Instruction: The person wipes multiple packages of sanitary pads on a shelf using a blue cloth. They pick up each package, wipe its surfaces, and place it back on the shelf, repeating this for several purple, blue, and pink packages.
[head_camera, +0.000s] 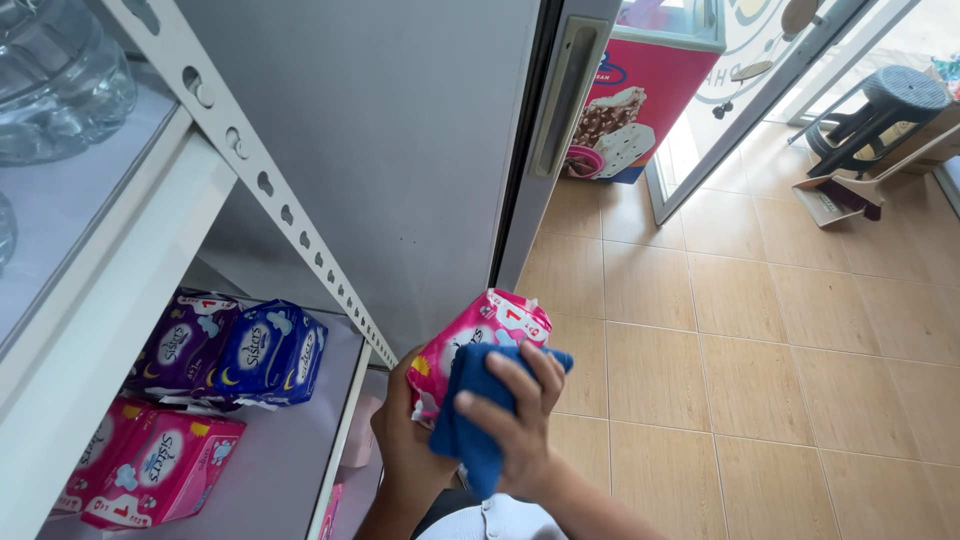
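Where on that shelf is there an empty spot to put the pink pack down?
The shelf has a bare patch at its right side, between the blue pack and the shelf's front edge, right of the pink packs. The left side is crowded: purple pack, blue and pink ones sit close together. The left hand holds the pink pack.

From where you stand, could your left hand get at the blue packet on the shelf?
Probably yes, once freed. The left hand is gripping the pink packet, which the right hand wipes with a blue cloth. The blue packet lies on the open shelf, nothing blocking it.
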